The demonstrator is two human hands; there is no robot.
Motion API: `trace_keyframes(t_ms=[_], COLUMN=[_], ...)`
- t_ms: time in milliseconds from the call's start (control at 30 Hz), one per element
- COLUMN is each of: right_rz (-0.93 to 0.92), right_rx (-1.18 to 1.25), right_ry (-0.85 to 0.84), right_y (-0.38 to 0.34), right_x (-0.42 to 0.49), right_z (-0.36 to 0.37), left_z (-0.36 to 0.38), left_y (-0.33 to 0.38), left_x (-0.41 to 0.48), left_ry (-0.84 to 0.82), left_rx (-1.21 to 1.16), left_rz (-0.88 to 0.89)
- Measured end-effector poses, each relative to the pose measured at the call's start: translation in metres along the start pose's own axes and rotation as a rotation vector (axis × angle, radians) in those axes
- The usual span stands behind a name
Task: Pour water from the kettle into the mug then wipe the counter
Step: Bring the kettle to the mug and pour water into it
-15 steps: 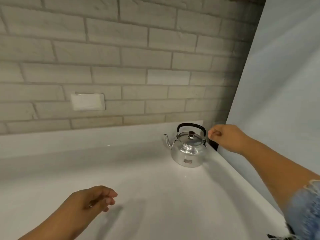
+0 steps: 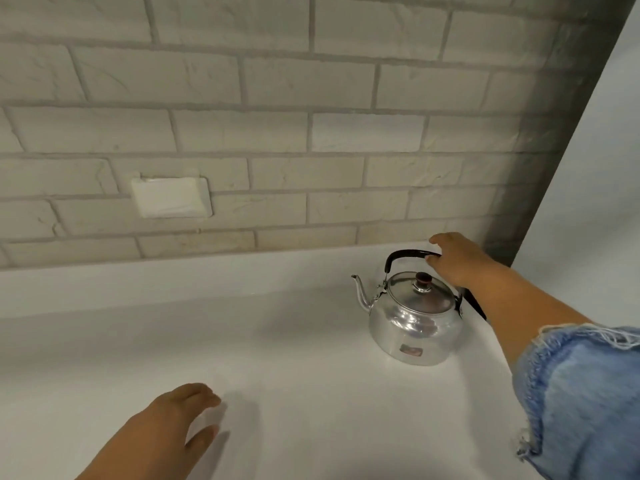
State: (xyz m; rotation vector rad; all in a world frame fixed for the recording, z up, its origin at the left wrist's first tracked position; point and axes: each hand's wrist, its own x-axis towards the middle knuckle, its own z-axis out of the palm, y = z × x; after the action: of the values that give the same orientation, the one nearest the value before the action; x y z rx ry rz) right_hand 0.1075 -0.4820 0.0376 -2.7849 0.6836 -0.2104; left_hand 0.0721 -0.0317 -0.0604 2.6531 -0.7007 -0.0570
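Observation:
A shiny metal kettle (image 2: 414, 323) with a black hoop handle and a dark lid knob stands on the white counter (image 2: 294, 358) near the back right corner, its spout pointing left. My right hand (image 2: 457, 259) reaches over the kettle and its fingers curl round the right end of the handle. The kettle's base rests on the counter. My left hand (image 2: 173, 431) hovers low over the counter at the front left, fingers relaxed and holding nothing. No mug or cloth is in view.
A pale brick wall (image 2: 277, 133) runs behind the counter, with a white cover plate (image 2: 171, 197) set into it. A plain light panel (image 2: 595, 168) closes off the right side, close beside the kettle.
My right hand has moved left from beside the kettle onto its handle. The view has come closer to the counter. My left hand has stayed low at the front left.

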Motion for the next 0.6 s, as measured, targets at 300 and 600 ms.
trace_keyframes(t_ms=[300,600], right_rz=[-0.039,-0.170], right_rx=[-0.002,0.189], right_ry=[-0.047,0.009], right_y=[-0.004,-0.002], right_x=[0.024,0.008], right_z=[0.019,-0.010], left_z=[0.008,0.002], left_y=[-0.012,-0.010], left_x=[0.004,-0.003], left_ry=[-0.046,-0.105], left_rx=[0.175,0.187], left_rz=[-0.053,-0.012])
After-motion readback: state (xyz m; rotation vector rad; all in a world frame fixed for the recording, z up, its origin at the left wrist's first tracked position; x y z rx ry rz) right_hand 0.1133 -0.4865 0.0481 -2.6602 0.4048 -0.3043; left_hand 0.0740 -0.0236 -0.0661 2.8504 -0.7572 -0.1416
